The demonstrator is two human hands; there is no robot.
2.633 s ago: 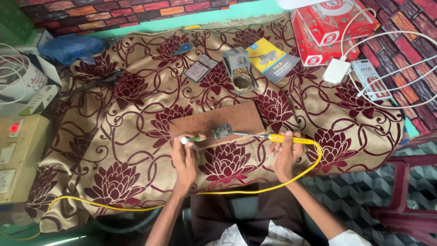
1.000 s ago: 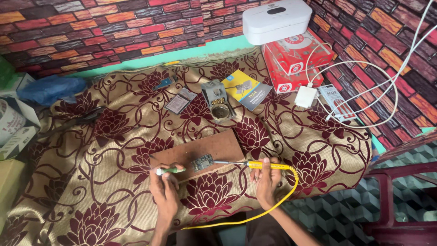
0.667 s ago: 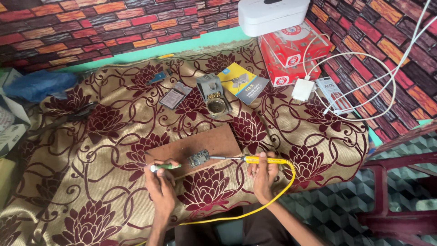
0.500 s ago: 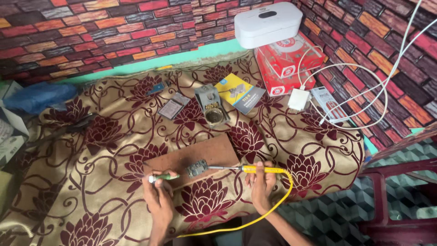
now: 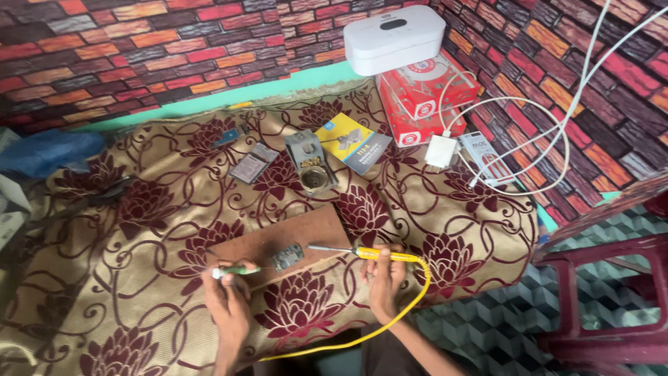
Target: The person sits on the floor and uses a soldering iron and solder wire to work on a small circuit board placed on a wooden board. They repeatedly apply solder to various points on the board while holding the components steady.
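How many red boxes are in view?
1: the red box sits at the far right of the floral cloth, under the white case. Others may be hidden behind it.

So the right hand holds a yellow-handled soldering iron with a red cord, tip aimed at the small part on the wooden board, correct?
Not quite. In the head view the cord is yellow, not red. The right hand does hold the yellow-handled soldering iron, tip toward the small part on the wooden board.

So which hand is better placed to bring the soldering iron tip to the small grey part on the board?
Right. The right hand holds the yellow soldering iron, its tip pointing near the small grey part. The left hand holds a thin green tool.
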